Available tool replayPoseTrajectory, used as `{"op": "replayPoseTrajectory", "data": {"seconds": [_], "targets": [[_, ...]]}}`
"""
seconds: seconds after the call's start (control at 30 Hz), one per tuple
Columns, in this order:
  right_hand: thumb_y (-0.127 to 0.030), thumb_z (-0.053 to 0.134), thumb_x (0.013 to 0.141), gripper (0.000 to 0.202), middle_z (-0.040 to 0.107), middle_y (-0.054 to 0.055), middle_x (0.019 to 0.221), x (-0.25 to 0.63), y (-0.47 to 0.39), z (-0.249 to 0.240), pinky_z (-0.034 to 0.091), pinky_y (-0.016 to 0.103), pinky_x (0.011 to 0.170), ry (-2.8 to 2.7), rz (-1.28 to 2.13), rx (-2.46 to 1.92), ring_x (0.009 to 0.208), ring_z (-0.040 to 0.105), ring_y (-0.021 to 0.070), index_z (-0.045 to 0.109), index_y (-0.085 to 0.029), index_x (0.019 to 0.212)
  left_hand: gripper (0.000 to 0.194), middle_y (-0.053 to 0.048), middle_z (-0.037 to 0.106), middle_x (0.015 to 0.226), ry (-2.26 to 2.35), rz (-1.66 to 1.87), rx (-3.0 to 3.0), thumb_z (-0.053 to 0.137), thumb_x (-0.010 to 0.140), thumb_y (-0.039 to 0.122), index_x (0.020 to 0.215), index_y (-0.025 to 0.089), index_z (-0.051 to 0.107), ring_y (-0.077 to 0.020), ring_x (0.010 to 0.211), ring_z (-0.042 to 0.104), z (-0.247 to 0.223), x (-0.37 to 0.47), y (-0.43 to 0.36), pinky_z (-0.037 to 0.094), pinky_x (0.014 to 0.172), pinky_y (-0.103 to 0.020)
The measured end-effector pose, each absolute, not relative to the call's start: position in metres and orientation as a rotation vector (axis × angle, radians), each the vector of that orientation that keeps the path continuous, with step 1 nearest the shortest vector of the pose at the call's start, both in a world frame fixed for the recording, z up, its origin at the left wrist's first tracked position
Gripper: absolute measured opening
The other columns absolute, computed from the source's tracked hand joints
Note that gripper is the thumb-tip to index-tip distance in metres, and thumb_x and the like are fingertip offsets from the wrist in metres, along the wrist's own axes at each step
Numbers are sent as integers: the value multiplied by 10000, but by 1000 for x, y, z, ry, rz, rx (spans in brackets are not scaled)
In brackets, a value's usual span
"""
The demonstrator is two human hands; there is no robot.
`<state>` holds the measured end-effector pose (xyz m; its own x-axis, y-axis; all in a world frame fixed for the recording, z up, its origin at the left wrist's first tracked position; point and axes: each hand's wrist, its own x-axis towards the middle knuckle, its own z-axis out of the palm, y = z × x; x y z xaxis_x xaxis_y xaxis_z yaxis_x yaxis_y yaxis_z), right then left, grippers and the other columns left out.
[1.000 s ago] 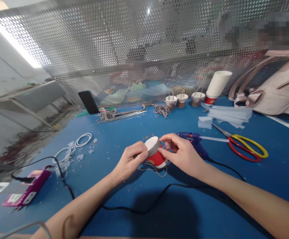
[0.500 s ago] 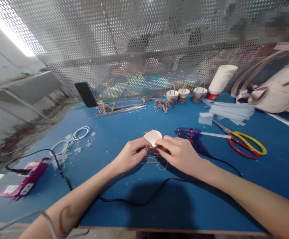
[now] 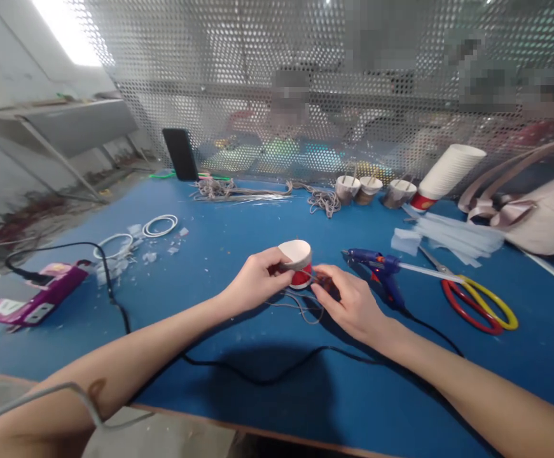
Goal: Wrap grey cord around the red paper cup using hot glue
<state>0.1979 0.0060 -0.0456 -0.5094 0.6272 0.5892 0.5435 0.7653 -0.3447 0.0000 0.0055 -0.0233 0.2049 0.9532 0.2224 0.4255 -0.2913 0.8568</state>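
Observation:
A paper cup (image 3: 300, 278), red below with a grey band of cord under its white rim, stands at the middle of the blue table. My left hand (image 3: 262, 277) grips the cup's left side, thumb and fingers closed at the band. Just right of the cup, my right hand (image 3: 341, 292) pinches the grey cord (image 3: 308, 274), which runs across the cup's front. Loose loops of the same cord lie on the table below the cup, between my hands.
A blue glue gun (image 3: 376, 262) and red-yellow scissors (image 3: 477, 302) lie right. Cord-wrapped cups (image 3: 348, 189), stacked cups (image 3: 451, 172), clear strips (image 3: 458, 234) and a bag (image 3: 551, 207) are behind. A phone (image 3: 180, 154) stands back left; a purple power strip (image 3: 42, 298) lies left. A black cable crosses in front.
My right hand has moved off the cup's rim, out to the right and slightly down, with the cord between its fingers. More of the red cup shows. The camera view has shifted.

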Motion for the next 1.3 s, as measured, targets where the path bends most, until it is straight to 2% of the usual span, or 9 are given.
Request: {"op": "replayPoseTrajectory", "data": {"seconds": [0.13,0.3,0.4,0.6,0.73,0.83,1.03,1.17,1.3], "targets": [[-211,526,874,212,666,143,1061,228,-3,-40,489,419,849,-2340,-74,-714,1000,616,250,579,-141,1066,48,28,549,642,1334,1057,1705,548,702,159,691,139,590,-77,530,485,-22,0,7,381,514,-200],[-192,506,869,122,668,47,698,289,-14,-40,484,282,591,-2297,-48,-858,600,625,156,603,-194,794,35,33,563,571,1287,1061,1494,565,702,182,709,148,570,-96,483,540,-19,-1,12,424,497,-221],[-363,502,874,255,609,15,580,315,-5,-47,437,275,500,-2209,-4,-1227,484,566,153,546,-216,669,25,29,581,535,1273,1079,1410,584,692,159,713,145,581,-99,489,554,-17,1,19,430,502,-216],[-476,510,824,345,697,49,835,305,33,-47,522,328,656,-2116,476,-1490,761,656,229,625,-176,948,36,23,593,532,1245,1137,1371,620,681,153,713,135,622,-84,453,527,-14,7,33,401,476,-209],[-431,512,808,294,662,7,601,283,47,-45,498,304,492,-2076,700,-1509,534,599,200,652,-173,804,34,28,584,536,1203,1135,1403,624,684,160,697,131,635,-78,461,521,-12,10,39,413,492,-213],[-414,523,796,268,690,20,649,275,48,-45,523,322,533,-1978,769,-1451,579,631,217,654,-182,765,51,24,595,531,1175,1114,1336,627,695,181,700,130,622,-83,474,536,-12,13,45,439,508,-216],[-452,517,832,282,633,-1,579,262,36,-28,486,254,490,-1851,680,-1409,521,603,165,586,-202,719,97,-7,652,573,1102,1107,1239,638,706,213,726,124,606,-93,506,587,-17,28,65,484,546,-222],[-401,534,838,216,563,-40,535,250,33,-24,410,217,428,-1960,553,-1257,436,493,112,548,-210,738,106,-7,643,570,1087,1130,1266,658,686,213,680,123,603,-97,495,581,-21,38,72,487,531,-230],[-322,541,850,121,577,-42,592,245,36,-41,410,201,466,-2020,458,-1100,476,518,100,540,-207,811,99,1,638,584,1075,1193,1274,663,675,211,677,125,615,-99,519,573,-27,45,73,494,529,-233]]}}
